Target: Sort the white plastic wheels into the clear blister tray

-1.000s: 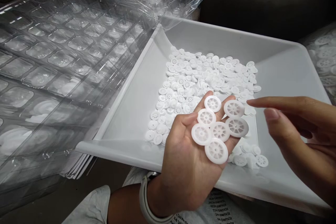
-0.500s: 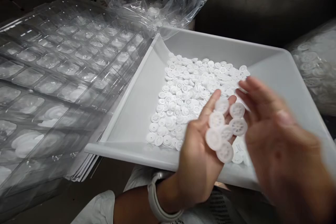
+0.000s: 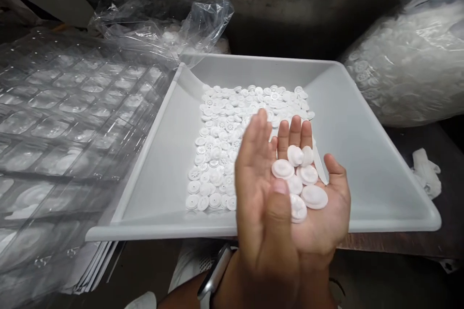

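Note:
Several small round white plastic discs (image 3: 314,197) lie in the upturned palm of my right hand (image 3: 322,229), its fingers lightly cupped and its thumb out to the side. My left hand (image 3: 253,188), with a watch on its wrist, stands beside that palm with fingers stretched and thumb next to the discs. Both hands are over the front part of a grey-white tray (image 3: 152,183). Many more discs, some with spokes, form a spread pile (image 3: 217,145) in the tray, partly hidden by my left hand. A thin white strip (image 3: 319,164) shows beside my right thumb.
Clear plastic blister sheets (image 3: 72,101) with cavities are stacked left of the tray. An open clear bag (image 3: 203,19) stands behind its far left corner. At the right lies a full bag of discs (image 3: 409,67), with a crumpled white piece (image 3: 427,174) below it.
The discs lay in my left palm; now they rest in my right palm. My right hand has turned palm up and come against my left. The view has shifted right.

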Tool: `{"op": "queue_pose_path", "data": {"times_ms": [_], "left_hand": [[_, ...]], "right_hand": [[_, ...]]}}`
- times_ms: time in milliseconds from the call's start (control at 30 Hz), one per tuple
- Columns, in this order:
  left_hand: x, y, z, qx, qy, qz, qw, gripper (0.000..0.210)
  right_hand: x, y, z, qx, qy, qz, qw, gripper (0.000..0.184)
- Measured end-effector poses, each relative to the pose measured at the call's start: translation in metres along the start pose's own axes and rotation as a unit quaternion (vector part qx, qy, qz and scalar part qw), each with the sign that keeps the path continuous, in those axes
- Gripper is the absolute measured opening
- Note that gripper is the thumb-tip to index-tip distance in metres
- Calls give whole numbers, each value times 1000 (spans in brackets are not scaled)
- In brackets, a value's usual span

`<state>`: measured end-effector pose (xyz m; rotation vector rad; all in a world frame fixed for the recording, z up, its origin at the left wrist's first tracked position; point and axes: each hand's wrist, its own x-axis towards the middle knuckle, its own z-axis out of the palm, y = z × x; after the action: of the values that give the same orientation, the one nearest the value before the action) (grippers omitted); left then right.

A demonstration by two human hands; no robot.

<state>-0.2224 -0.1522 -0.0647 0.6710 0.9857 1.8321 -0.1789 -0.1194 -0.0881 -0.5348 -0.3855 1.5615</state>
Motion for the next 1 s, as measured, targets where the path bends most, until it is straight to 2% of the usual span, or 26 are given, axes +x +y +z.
{"op": "queue_pose_path", "data": {"times_ms": [100,167,367,467,667,833,933,1000], "left_hand": [[3,-5,0,-48,41,3,998,55],[5,-6,0,-68,65,-30,995,53],[12,-6,-1,-136,85,-205,966,46],[16,-4,-1,-137,75,-257,954,42],[13,-3,0,-118,69,-244,960,39],[2,-3,0,-128,21,-185,974,49],[-3,-4,0,-139,21,-162,977,54],[-4,-4,-1,-142,32,-165,975,54]], "right_hand": [[1,-1,0,106,-7,5,994,49],[0,-2,0,123,-13,0,992,49],[-2,-4,3,142,-17,10,990,49],[-2,-3,4,141,-5,8,990,47],[-3,-3,4,151,35,18,988,30],[-3,-3,4,139,26,9,990,34],[-3,-2,5,145,20,11,989,36],[-3,-2,6,149,39,10,988,32]]}}
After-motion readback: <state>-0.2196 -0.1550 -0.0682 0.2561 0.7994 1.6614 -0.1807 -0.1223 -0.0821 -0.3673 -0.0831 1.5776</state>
